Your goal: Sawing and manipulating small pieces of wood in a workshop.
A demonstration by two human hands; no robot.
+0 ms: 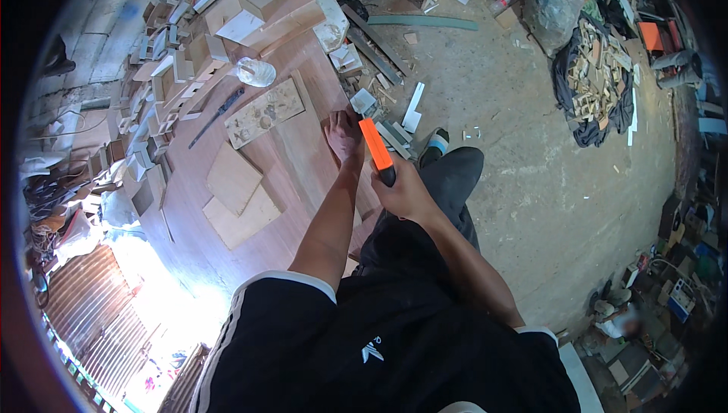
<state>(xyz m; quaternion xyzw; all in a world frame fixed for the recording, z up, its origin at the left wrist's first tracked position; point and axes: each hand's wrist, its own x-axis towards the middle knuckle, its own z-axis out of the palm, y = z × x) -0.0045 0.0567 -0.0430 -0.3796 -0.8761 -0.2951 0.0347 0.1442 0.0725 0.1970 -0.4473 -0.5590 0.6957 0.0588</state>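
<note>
My right hand (404, 191) grips the black handle of a tool with a long orange body (375, 145), which points up and away toward the edge of the reddish-brown workbench (303, 155). My left hand (343, 135) presses flat on a wooden board at that bench edge, just left of the orange tool. The tool's tip sits close to my left hand's fingers.
Plywood squares (235, 193), a worn printed board (264, 113), a dark hand saw (216, 117), a clear plastic bag (255, 72) and several wooden boxes (250, 11) lie on the bench. Offcuts litter the concrete floor; a pile of wood scraps on dark cloth (595, 79) lies at right.
</note>
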